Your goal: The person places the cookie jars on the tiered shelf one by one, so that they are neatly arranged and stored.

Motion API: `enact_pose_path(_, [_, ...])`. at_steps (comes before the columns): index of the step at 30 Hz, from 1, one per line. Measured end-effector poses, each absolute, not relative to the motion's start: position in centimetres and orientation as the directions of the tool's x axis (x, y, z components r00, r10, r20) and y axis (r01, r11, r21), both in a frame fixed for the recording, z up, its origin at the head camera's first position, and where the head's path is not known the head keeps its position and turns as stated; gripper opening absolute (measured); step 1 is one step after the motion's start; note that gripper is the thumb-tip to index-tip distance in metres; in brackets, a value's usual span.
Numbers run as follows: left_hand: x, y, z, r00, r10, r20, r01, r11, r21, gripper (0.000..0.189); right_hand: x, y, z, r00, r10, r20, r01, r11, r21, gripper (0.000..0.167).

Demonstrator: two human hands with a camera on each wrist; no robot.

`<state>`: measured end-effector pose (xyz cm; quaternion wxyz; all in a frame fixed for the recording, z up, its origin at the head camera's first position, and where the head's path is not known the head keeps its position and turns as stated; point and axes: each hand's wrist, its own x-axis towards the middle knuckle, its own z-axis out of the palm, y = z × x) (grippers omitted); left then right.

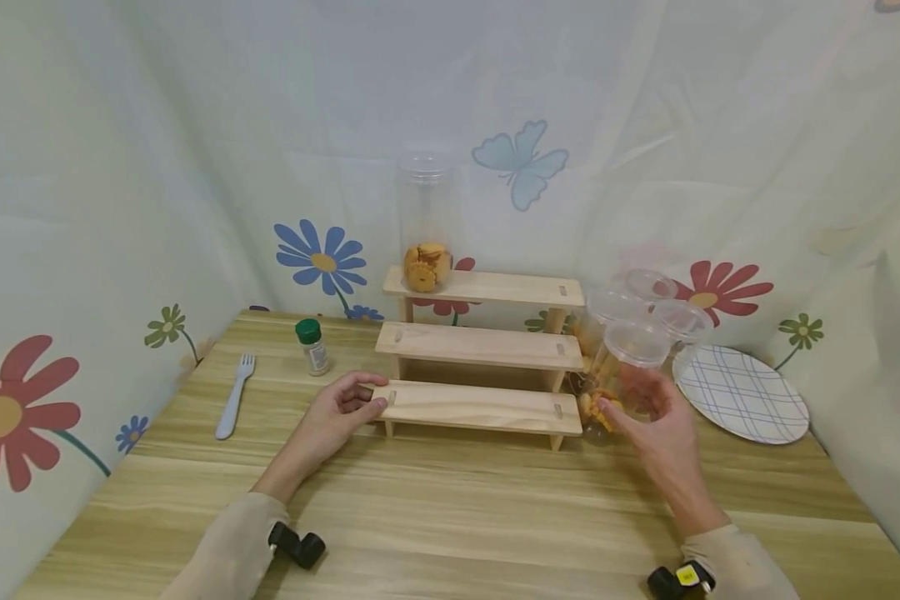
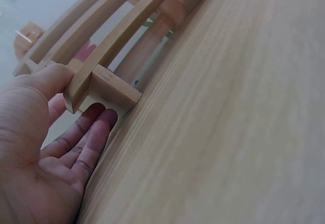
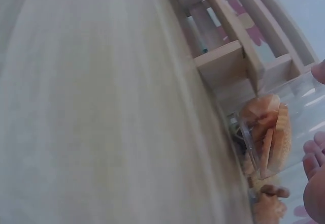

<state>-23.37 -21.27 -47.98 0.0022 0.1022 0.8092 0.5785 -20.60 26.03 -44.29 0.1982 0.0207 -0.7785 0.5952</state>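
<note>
A three-step wooden shelf (image 1: 480,346) stands mid-table. My left hand (image 1: 342,406) grips the left end of its lowest step, thumb on the board (image 2: 81,84) and fingers lower, beside the leg. On the right, my right hand (image 1: 663,425) holds a clear plastic jar (image 1: 633,354) between thumb and fingers. Orange-brown cookies (image 3: 266,127) lie in the bottom of this jar, close to the shelf's right end. Whether the jar touches the table I cannot tell. Another clear jar (image 1: 426,204) with cookies stands on the top step, at its left.
Several more clear jars (image 1: 682,321) crowd behind the held one. A round checked plate (image 1: 746,396) lies at the far right. Left of the shelf are a green-capped shaker (image 1: 312,348) and a pale fork (image 1: 234,400). A flowered curtain (image 1: 517,67) hangs behind the table.
</note>
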Motion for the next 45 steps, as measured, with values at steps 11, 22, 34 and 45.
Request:
enact_pose_path(11, [-23.5, -21.1, -47.7, -0.981, 0.160, 0.111, 0.158, 0.323, 0.933, 0.037, -19.9, 26.2, -41.6, -0.894, 0.207, 0.397, -0.321, 0.322, -0.891, 0.058])
enact_pose_path(22, [-23.4, -21.0, -47.8, -0.978, 0.171, 0.123, 0.172, 0.310, 0.935, 0.038, -19.4, 26.6, -38.5, -0.894, 0.158, 0.419, -0.330, 0.398, -0.856, 0.065])
enact_pose_path(34, [-23.4, -21.2, -47.9, -0.979, 0.161, 0.127, 0.172, 0.308, 0.936, 0.037, -21.5, 23.7, -33.6, -0.861, 0.046, 0.506, -0.460, 0.356, -0.814, 0.061])
enact_pose_path(45, [-23.3, -21.2, -48.1, -0.979, 0.165, 0.118, 0.164, 0.306, 0.938, 0.038, -25.0, 20.3, -30.1, -0.874, -0.015, 0.485, -0.466, 0.306, -0.830, 0.066])
